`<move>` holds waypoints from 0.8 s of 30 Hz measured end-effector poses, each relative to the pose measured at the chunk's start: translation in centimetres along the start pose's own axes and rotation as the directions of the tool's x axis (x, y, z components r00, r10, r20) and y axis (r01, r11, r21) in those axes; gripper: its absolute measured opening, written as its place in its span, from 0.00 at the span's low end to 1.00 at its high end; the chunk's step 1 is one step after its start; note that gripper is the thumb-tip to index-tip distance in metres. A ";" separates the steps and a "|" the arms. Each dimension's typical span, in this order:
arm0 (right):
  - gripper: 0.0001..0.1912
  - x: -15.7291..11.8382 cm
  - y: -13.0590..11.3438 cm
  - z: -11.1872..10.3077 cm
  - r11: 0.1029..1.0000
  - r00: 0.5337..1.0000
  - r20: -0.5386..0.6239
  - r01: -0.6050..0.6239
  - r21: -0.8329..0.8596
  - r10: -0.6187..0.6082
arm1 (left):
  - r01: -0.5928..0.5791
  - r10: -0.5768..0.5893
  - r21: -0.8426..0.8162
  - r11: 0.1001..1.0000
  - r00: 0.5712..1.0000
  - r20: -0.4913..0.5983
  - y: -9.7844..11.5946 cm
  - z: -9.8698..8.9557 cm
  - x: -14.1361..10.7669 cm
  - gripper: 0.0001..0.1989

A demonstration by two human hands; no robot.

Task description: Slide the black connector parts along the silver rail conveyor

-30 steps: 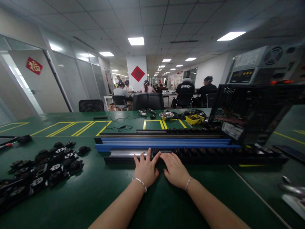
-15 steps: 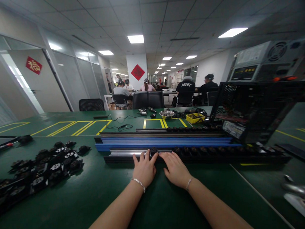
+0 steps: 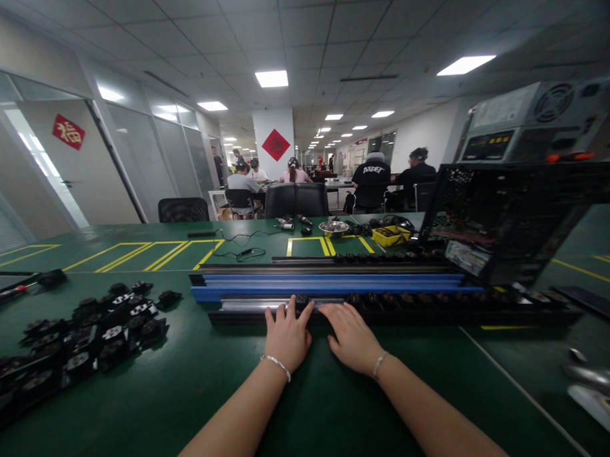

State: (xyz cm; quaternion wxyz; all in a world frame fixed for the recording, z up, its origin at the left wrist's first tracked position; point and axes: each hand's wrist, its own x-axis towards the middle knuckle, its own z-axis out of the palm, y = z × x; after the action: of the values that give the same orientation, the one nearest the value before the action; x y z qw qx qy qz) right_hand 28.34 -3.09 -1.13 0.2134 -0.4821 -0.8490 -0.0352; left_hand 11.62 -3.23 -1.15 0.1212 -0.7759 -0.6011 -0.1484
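Observation:
A long dark rail (image 3: 248, 306) with a silvery channel lies crosswise in front of me. In its channel sits a small black part (image 3: 301, 299), caught between the thumb and index finger of my left hand (image 3: 287, 339). The other left fingers are spread along the rail's near edge. My right hand (image 3: 355, 337) rests just to the right, fingers stretched over the same rail, holding nothing that I can see. Further right, a row of similar black parts (image 3: 387, 299) is seated along the rail. My fingertips partly hide the channel.
Behind the rail lie a blue rail (image 3: 337, 282) and darker rails. Loose black parts (image 3: 113, 334) are heaped on the left. An open computer case (image 3: 509, 215) stands at right. Farther back are a metal bowl (image 3: 333, 227), a yellow tray (image 3: 390, 236) and cables. Several people sit beyond.
The small black part has shifted slightly left along the rail, and my left thumb and index finger moved with it. My right hand has hardly moved.

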 end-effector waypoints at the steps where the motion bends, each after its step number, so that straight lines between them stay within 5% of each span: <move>1: 0.28 0.0 0.0 0.0 1.000 1.000 -0.001 0.002 0.000 -0.002 | -0.002 0.002 -0.002 1.000 1.000 -0.002 0.0 0.0 0.0 0.31; 24: 0.28 0.0 0.1 -0.1 1.000 1.000 0.023 0.000 0.022 -0.001 | 0.070 -0.069 0.042 0.997 0.997 -0.030 -0.8 0.0 -0.3 0.27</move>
State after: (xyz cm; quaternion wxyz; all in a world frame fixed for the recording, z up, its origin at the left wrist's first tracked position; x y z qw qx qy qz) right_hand 28.47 -3.05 -1.09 0.2090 -0.4798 -0.8519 -0.0203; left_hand 10.81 -3.36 -1.24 0.1410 -0.7495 -0.6290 -0.1508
